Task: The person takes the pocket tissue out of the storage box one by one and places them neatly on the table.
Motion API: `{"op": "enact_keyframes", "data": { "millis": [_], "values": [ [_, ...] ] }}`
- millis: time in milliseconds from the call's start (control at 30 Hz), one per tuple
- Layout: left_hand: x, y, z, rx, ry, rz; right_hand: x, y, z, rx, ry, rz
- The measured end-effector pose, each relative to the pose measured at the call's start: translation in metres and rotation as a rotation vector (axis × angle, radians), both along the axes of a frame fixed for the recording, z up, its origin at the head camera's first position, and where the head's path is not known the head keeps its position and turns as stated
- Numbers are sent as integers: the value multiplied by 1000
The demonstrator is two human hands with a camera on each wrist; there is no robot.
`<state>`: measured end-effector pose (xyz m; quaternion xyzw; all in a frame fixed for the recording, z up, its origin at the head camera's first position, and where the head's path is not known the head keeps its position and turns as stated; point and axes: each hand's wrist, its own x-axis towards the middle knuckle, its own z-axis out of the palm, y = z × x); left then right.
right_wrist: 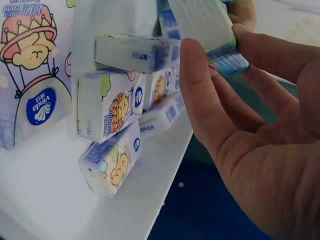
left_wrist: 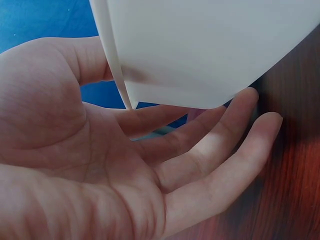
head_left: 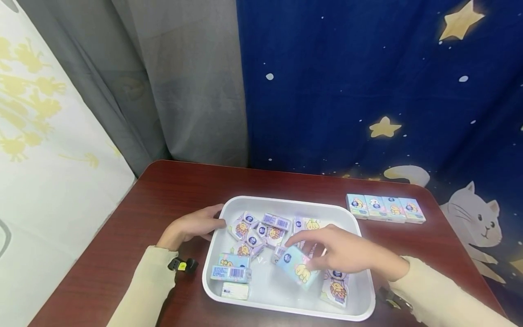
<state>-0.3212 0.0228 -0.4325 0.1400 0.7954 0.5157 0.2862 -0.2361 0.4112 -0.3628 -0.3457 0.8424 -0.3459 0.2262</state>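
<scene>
Surface [head_left: 245, 181]: dark red-brown; behind it we see a gray curtain [head_left: 192, 91] & a navy curtain [head_left: 306, 91] w/ stars.
Blue pkt [head_left: 296, 268]: tilted, over the tray floor R of ctr; can't tell if its low corner touches.
Right grip [head_left: 343, 252]: we're pinching the Blue pkt btwn thumb & fingers.
White tray [head_left: 269, 290]: on the surface, loose pkts inside.
Purple pkts [head_left: 273, 236]: jumbled twd the far side, some leaning on others; more near the R wall. R wrist view: we can read "Vinda" on one.
Barcode pkt [head_left: 231, 274]: near the L wall, overlapping another blue one; Pale pkt [head_left: 234, 290] just nearer us.
Left grip [head_left: 196, 225]: clasping the tray's L rim, thumb over it, fingers outside.
Row of 4 pkts [head_left: 375, 206]: side by side on the surface, near the tray's far R corner.
Sleeves [head_left: 445, 290]: cream, both our arms.
</scene>
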Motion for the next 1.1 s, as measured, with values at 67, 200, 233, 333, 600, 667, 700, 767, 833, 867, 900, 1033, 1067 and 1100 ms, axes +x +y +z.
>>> {"op": "enact_keyframes", "data": {
  "millis": [67, 200, 233, 333, 600, 667, 700, 767, 833, 867, 900, 1033, 1067, 1100],
  "values": [
    [0, 0, 0, -2, 0, 1, -2, 6, 0, -28, -42, -47],
    [0, 0, 0, 0, -1, 1, -4, 18, -2, -109, -164, -162],
    [0, -1, 0, 0, -1, 1, -4, 21, -2, -130, -188, -190],
    [0, 0, 0, 3, -2, -1, -5, 31, -3, -190, -270, -278],
    [0, 0, 1, 8, 1, -5, -11, 64, -6, -294, -349, -410],
    [0, 0, 1, 6, 1, -2, -12, 73, -8, -316, -342, -436],
    [0, 0, 1, 5, 0, -1, -12, 78, -9, -328, -340, -454],
    [0, 1, 1, 4, -3, 2, -13, 87, -12, -346, -327, -494],
    [0, 1, 0, 1, -4, 4, -14, 97, -15, -355, -303, -536],
    [0, 0, 0, -1, -5, 5, -14, 102, -17, -357, -288, -555],
    [0, 0, 0, -2, -3, 6, -15, 107, -19, -365, -275, -578],
    [0, 0, -1, 1, 0, 5, -16, 129, -28, -440, -280, -635],
    [0, 0, -1, 3, 0, 3, -17, 135, -31, -470, -294, -641],
    [0, 0, -1, 5, 1, 1, -17, 141, -34, -504, -313, -646]
  ]
}}
